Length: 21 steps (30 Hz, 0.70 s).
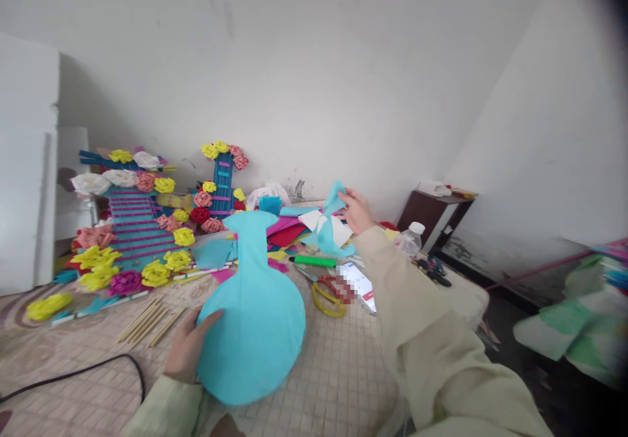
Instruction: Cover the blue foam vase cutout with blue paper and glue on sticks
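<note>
A light-blue paper cutout [252, 332], round below with a narrow neck flaring at its top, is tilted up over the table. My left hand [189, 345] grips its left edge, thumb in front and the fingers hidden behind. Farther off to the right, my right hand [356, 211] pinches a light-blue paper scrap [335, 196] above a heap of blue and white paper scraps [338, 229]. Scissors [328, 298] with yellow and red handles lie between the cutout and a phone [358, 283]. A green marker [314, 262] rests just behind them.
Flower-trimmed blue paper crafts [137, 224] stand at the back left. Several thin wooden sticks [147, 319] and a black cable [98, 364] lie at the left. A clear plastic bottle [411, 237] stands at the right, near a dark brown cabinet [419, 218].
</note>
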### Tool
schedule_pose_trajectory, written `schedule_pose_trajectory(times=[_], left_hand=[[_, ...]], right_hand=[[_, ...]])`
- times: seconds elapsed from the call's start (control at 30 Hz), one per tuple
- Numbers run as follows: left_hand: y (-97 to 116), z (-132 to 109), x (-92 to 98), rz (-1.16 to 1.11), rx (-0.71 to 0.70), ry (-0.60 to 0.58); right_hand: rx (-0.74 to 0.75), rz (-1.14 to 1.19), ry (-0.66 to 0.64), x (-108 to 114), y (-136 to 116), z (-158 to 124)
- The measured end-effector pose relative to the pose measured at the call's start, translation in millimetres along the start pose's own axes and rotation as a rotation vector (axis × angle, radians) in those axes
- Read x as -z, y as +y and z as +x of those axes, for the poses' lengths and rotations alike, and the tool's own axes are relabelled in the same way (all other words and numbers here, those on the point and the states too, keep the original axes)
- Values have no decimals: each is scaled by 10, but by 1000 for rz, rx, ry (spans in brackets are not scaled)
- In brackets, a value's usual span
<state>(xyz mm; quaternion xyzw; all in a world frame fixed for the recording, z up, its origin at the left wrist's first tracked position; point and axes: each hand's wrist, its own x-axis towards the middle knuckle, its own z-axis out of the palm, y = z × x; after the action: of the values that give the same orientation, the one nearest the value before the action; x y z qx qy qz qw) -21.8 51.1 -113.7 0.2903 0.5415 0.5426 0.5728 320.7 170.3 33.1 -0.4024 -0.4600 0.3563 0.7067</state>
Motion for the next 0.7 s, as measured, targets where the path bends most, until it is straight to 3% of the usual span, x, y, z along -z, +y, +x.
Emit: schedule_pose_trajectory(times=[0.1, 0.17, 0.33, 0.43, 0.53, 0.6, 0.7], left_hand=[[-63, 76, 7, 370, -189, 102], [-84, 103, 11, 435, -236, 108], [-70, 116, 152, 770, -423, 115], [-67, 37, 171, 814, -653, 64], [-104, -149, -21, 780, -962, -37], [-150, -291, -214, 790, -1114, -35], [-227, -451, -407, 727, -1196, -7]], right_hand=[[32, 65, -49, -74, -262, -113], [27, 130, -107, -125, -411, -221], [-200, 421, -334, -263, -746, -601], [-254, 507, -409, -384, -969, -906], [-302, 542, -505, -527, -1148, -1228], [-339, 526, -573, -617, -1205, -1411], [-369, 507, -622, -713, -1204, -1578]])
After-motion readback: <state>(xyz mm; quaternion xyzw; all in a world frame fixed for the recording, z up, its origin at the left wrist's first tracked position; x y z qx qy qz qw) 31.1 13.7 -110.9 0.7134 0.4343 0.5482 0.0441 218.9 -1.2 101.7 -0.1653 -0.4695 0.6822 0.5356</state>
